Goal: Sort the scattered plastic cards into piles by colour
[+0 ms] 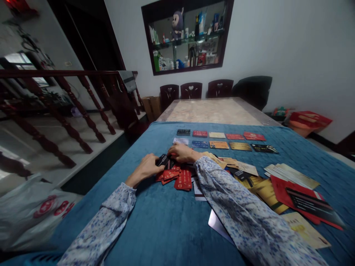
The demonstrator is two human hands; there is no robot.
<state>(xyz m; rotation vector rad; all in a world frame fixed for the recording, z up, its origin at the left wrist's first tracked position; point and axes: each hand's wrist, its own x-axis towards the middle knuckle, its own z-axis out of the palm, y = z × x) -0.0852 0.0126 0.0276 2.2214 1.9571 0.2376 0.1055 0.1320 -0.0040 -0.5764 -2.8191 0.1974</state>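
Note:
My left hand (146, 168) pinches a black card (163, 161) with pale print, thumb toward me and fingers on its far side. Close beside it, my right hand (181, 152) has its fingers bent down at the card's right end. What those fingertips grip is hidden behind the hand. Below both hands lies a loose pile of red cards (183, 180) with light lettering, some overlapping. A whitish card (181, 141) lies just beyond my right hand. Under my right forearm, a pale card (219, 225) sticks out partly covered.
Two rows of single cards, including an orange card (219, 145), lie farther back on the blue cloth (133, 229). Mixed gold, red and black cards, with a gold card (267, 194) among them, spread at right. Chairs (191, 90) stand behind the table; a plastic bag (33, 210) sits at left.

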